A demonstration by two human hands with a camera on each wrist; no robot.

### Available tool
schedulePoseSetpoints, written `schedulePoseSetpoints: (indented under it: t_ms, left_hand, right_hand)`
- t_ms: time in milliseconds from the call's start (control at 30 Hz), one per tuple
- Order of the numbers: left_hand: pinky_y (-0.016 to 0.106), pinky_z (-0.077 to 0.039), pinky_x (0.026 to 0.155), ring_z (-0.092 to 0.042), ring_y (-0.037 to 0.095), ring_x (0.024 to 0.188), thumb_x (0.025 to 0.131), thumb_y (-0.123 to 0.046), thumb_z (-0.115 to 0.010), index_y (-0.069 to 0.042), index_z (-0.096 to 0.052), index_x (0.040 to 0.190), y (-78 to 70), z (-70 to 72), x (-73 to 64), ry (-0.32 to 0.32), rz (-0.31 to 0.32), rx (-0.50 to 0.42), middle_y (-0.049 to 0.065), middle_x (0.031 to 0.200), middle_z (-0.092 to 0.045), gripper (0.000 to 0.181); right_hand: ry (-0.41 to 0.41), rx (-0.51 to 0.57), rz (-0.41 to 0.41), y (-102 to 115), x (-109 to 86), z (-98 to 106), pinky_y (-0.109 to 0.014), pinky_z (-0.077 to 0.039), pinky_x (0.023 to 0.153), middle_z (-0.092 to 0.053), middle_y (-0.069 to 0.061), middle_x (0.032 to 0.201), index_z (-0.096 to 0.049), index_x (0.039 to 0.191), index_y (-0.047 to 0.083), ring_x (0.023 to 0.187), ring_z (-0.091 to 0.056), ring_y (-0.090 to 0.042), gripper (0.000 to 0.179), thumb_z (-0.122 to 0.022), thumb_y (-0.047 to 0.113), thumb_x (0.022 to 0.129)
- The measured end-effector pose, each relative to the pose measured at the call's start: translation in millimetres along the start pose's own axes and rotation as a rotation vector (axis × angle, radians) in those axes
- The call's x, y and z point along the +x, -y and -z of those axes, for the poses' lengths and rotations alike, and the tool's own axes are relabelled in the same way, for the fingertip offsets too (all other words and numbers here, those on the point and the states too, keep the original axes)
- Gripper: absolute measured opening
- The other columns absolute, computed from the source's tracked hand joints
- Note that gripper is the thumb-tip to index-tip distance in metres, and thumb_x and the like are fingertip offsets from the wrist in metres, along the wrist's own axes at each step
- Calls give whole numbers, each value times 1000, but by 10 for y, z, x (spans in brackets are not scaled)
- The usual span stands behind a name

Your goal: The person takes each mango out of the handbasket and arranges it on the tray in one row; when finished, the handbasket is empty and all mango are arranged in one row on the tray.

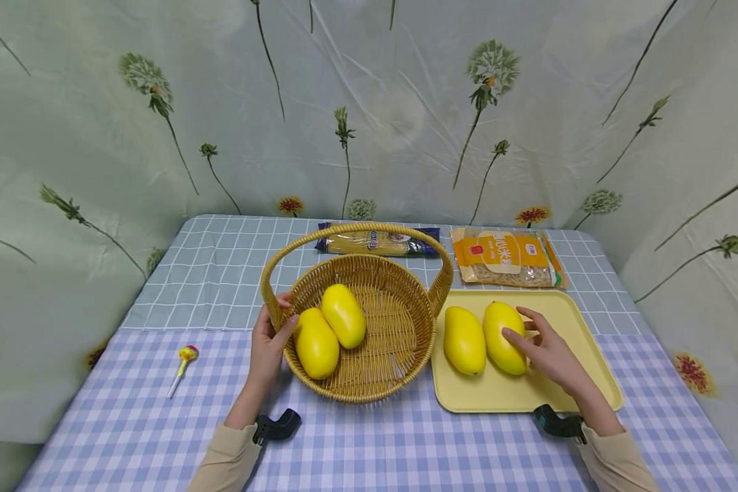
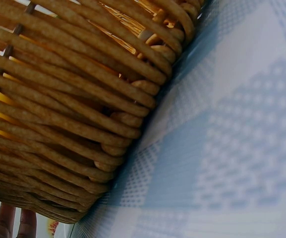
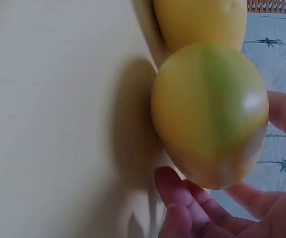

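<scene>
My left hand [image 1: 268, 342] holds the wicker basket [image 1: 354, 396] by its left rim, thumb over the edge beside the foot of the arched handle. Two yellow mangoes lie in the basket's left half, a front mango [image 1: 316, 344] against a rear mango [image 1: 343, 316]. On the pale yellow tray [image 1: 566, 389], my right hand [image 1: 547, 348] has its thumb and fingers around the right-hand mango [image 1: 504, 338]. Close to its left lies another mango [image 1: 465, 340]. In the right wrist view, the held mango [image 3: 209, 114] shows a greenish streak, with fingertips under its lower end.
A lollipop [image 1: 184, 365] lies on the checked cloth at left. Behind the basket is a pack of spaghetti [image 1: 369, 243], partly crossed by the handle. An orange food bag [image 1: 507, 258] lies behind the tray. A flower-print curtain [image 1: 400, 137] hangs along the back.
</scene>
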State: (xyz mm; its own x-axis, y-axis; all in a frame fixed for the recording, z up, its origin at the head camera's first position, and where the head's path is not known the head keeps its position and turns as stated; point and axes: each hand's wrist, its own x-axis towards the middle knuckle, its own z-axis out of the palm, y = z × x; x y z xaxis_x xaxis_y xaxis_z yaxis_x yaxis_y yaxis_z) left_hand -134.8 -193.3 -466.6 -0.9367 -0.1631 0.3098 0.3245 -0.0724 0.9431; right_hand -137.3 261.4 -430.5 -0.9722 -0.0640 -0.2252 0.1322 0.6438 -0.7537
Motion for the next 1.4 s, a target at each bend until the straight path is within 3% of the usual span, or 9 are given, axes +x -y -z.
schedulePoseSetpoints:
  t_ms: [100,200,333,600,733,867,1133,1233,1400]
  left_hand:
    - [26,-33,99,-40,25,124,93,3,-55,10,-42,113,-1,1,0,2,2,-3,20,135,-44,25]
    - [26,-33,99,-41,25,123,93,3,-55,10,-42,113,-3,0,1,5,3,-1,21,135,-44,25]
    - [26,-33,99,-40,25,123,93,3,-54,10,-42,113,1,-1,3,3,2,0,21,135,-44,24]
    - [26,-33,100,-40,25,124,93,4,-54,11,-41,113,-8,-5,7,1,-3,0,21,135,-44,25]
    - [25,-33,99,-40,25,124,93,5,-54,11,-42,113,-16,-6,8,-2,-6,3,21,135,-45,23]
    - [25,-33,99,-40,27,124,93,5,-53,11,-42,112,-17,-7,7,-3,-6,-7,22,134,-45,23]
    - [26,-32,101,-40,26,125,93,4,-54,12,-41,112,-9,-12,15,-6,-1,-13,21,135,-45,25]
    - [26,-31,101,-40,26,125,93,4,-54,12,-41,113,-10,-13,17,-4,0,-11,21,135,-45,25]
    - [25,-32,100,-40,25,124,93,4,-54,11,-42,112,-22,-13,10,-3,-4,-10,21,134,-45,24]
  right_hand:
    - [-32,-15,11,2,-16,5,-35,-49,67,-35,-31,133,-20,147,1,97,-47,-36,80,-54,49,93]
    - [-84,-31,41,8,-34,13,-46,-48,79,-36,-31,134,-20,147,0,106,-45,-41,78,-53,47,94]
    - [-188,-53,144,26,-51,11,-56,-41,86,-40,-30,132,-27,144,-2,112,-43,-45,69,-54,39,96]
    - [-435,-100,412,175,-88,-77,-44,-36,82,-53,-21,122,-52,127,-3,109,-46,-37,43,-66,14,90]
    - [-480,-92,567,331,-108,-158,-30,-35,83,-60,-13,112,-62,117,1,103,-50,-28,34,-70,3,84]
    - [-438,-69,706,556,-131,-254,-20,-37,83,-64,-5,107,-67,110,5,99,-54,-21,31,-72,-2,80]
    - [-225,-31,905,1102,-124,-478,-31,-48,69,-67,1,100,-69,105,10,88,-60,-18,25,-72,2,81]
    - [-141,-33,922,1277,-104,-553,-34,-50,68,-67,2,99,-69,106,12,85,-61,-16,23,-71,6,84]
    - [1,-164,800,1540,-69,-604,-36,-50,72,-66,5,102,-68,109,14,89,-60,-16,22,-66,26,90]
